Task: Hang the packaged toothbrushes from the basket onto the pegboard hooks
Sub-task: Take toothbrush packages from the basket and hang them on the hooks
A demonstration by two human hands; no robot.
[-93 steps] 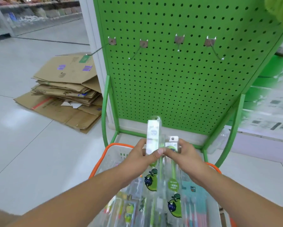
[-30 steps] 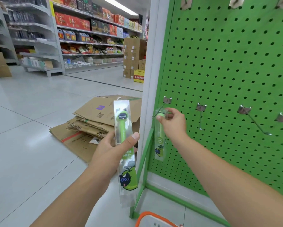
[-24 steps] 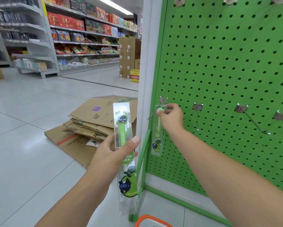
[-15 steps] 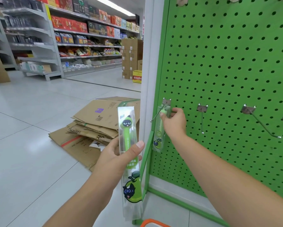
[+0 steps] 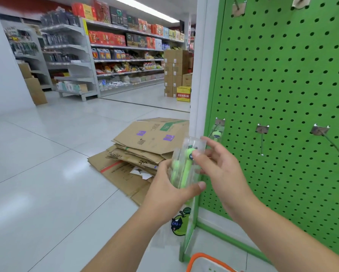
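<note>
Shop aisle, green pegboard | left hand grips packaged toothbrush upright | right hand pinches its top, likely for hooking | another pack hangs on leftmost hook | basket below.

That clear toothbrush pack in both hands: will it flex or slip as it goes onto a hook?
The toothbrush pack looks like thin clear plastic, so probably light and somewhat bendy. Its glossy faces may be slippery. Left hand grips mid-pack and right hand pinches its top, which should steady it.
</note>
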